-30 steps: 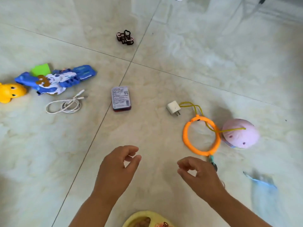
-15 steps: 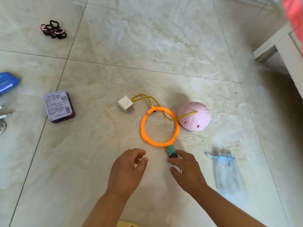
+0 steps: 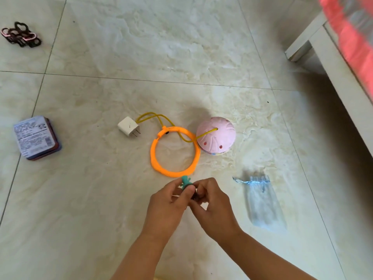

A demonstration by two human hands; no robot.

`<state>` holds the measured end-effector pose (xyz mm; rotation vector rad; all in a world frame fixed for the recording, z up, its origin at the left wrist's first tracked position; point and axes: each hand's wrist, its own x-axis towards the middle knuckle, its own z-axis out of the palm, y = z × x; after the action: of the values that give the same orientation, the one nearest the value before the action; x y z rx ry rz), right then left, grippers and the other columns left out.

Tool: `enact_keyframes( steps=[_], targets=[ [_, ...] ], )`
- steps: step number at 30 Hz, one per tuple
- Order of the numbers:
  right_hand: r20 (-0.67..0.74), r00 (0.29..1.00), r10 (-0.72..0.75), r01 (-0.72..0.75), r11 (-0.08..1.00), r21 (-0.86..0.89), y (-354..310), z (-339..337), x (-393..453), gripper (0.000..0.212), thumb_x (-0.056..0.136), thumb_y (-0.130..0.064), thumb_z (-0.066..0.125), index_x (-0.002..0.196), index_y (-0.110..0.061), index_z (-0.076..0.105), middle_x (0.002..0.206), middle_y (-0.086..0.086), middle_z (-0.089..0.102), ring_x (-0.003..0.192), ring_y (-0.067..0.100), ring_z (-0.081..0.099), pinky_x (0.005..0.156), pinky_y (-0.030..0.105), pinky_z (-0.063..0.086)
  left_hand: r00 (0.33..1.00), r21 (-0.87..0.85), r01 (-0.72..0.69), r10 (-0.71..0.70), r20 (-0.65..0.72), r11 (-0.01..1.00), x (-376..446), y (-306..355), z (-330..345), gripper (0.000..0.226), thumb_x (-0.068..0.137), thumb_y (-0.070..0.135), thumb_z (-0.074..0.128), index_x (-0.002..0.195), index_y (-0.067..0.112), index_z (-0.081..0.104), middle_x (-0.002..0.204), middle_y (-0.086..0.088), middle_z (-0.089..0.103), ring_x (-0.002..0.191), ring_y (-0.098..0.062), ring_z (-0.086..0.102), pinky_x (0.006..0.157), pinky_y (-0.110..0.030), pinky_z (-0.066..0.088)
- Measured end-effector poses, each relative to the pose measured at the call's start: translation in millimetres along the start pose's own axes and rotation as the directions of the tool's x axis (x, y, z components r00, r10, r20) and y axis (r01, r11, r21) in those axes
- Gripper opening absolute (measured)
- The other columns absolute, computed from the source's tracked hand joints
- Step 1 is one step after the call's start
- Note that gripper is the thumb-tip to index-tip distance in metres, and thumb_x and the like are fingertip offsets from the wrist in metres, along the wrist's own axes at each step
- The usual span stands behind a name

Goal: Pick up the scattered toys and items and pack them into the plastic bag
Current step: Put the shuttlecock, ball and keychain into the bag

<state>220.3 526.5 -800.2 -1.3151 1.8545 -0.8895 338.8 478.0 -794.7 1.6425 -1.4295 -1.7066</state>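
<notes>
Both hands, left hand and right hand, pinching small teal toy, long axis pointing away

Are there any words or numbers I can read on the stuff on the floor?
Box: its top label has lines of small print and a barcode, all too small and blurred to read.
White charger plug: no print shows.
Nothing else in view carries any words, numbers or signs.
</notes>
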Motion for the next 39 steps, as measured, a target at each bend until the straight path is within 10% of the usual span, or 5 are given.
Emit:
enact_keyframes(
  steps=[10,19,27,31,39],
  targets=[
    [-0.111,0.994,0.007,-0.010,1.000,-0.025,16.8,-17.8,-2.7,0.037,0.070,-0.027,0.069,0.100,-0.032,0.048,0.099,-0.009,0.059,0.082,0.007,0.059,0.070,0.014,0.045,0.981,-0.320,0.067,-0.121,-0.152,0.945,1.4,2.8,3.4,0.025,0.083,0.009,0.064,0.098,0.026,0.055,0.086,-0.006,0.066,0.067,-0.020,0.067,0.071,-0.037,0.056],
    [-0.448,0.721,0.529,-0.688,0.620,-0.376,101.8,-67.0,1.0,0.069,0.077,-0.028,0.067,0.134,-0.008,0.033,0.133,0.017,0.039,0.123,0.035,0.032,0.100,0.046,0.029,0.959,-0.298,0.096,-0.168,-0.227,0.950,-8.3,-10.7,-25.7,0.025,0.085,0.014,0.063,0.107,0.023,0.054,0.089,-0.002,0.065,0.067,-0.017,0.067,0.066,-0.029,0.054],
    [-0.300,0.858,0.418,-0.500,0.813,-0.299,90.5,-53.7,10.0,0.020,0.083,0.002,0.045,0.091,-0.012,0.056,0.086,0.004,0.056,0.085,0.030,0.053,0.070,0.029,0.041,0.954,-0.299,0.083,-0.163,-0.252,0.951,-17.8,-11.2,-42.5,0.025,0.085,0.015,0.063,0.106,0.024,0.055,0.090,0.000,0.065,0.068,-0.016,0.068,0.064,-0.025,0.053],
    [-0.195,0.955,0.225,-0.270,0.930,-0.249,49.9,-15.4,13.0,0.027,0.080,0.005,0.052,0.073,-0.021,0.053,0.066,-0.009,0.051,0.064,0.010,0.049,0.058,0.006,0.036,0.942,-0.312,0.069,-0.164,-0.291,0.947,-23.6,-16.4,-56.7,0.026,0.084,0.016,0.064,0.108,0.023,0.055,0.088,-0.001,0.065,0.070,-0.018,0.066,0.067,-0.028,0.053],
    [0.095,0.994,-0.053,0.056,0.998,-0.032,-51.1,62.7,26.0,0.035,0.075,0.000,0.067,0.074,-0.034,0.059,0.062,-0.026,0.057,0.054,0.000,0.047,0.055,0.007,0.034,0.859,-0.299,0.008,-0.159,-0.486,0.954,-56.1,-37.0,-117.9,0.023,0.083,0.022,0.065,0.100,0.035,0.056,0.089,0.002,0.067,0.067,-0.019,0.061,0.065,-0.026,0.047]
  ],
)
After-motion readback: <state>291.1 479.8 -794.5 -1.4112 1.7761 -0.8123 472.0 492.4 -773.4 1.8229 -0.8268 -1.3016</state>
